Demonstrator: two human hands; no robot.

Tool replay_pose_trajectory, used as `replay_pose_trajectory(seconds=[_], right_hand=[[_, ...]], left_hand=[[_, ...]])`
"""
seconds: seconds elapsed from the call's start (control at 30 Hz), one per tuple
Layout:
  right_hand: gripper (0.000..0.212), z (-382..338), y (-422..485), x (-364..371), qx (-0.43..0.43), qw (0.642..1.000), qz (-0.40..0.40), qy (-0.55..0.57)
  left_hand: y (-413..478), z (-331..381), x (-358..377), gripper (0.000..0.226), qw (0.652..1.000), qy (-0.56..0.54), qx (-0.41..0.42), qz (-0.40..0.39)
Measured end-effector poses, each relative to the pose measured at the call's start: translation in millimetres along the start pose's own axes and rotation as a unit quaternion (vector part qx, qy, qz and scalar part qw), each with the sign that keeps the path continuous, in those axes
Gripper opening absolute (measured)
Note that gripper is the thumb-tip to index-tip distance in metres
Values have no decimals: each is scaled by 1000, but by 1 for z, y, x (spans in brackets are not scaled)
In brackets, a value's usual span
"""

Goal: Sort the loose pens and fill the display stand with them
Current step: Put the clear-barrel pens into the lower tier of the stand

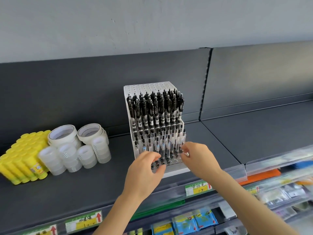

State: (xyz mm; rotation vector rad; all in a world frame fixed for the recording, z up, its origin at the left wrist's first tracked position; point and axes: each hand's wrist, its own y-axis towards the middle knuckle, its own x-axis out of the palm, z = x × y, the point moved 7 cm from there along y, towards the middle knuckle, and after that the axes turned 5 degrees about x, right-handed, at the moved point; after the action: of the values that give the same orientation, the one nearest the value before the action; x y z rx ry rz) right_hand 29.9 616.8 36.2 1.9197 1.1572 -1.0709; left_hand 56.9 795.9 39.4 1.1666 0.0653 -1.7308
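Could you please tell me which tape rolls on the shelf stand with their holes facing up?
The two white tape stacks at the back, right of the glue sticks; the translucent tape rolls in front lie on their sides.

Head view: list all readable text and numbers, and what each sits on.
"15", handwritten, below characters I can't make out: right price tag.
Left price tag: handwriting too blurred to read.
Pens and glue sticks: label print too small.
Lower-shelf packets: blurred.
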Motion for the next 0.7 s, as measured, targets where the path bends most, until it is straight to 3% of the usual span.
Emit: replay_pose_trajectory(seconds=[0.4,0.5,0.7], right_hand=[[14,93,-65,-38,118,991,27,-59],[22,124,-77,-61,143,987,52,-49],[15,208,-87,-104,160,983,78,-50]], left_hand=[[10,73,70,33,985,-4,129,-114],[16,101,92,35,981,-11,144,-129],[36,169,148,33,977,-18,158,-141]])
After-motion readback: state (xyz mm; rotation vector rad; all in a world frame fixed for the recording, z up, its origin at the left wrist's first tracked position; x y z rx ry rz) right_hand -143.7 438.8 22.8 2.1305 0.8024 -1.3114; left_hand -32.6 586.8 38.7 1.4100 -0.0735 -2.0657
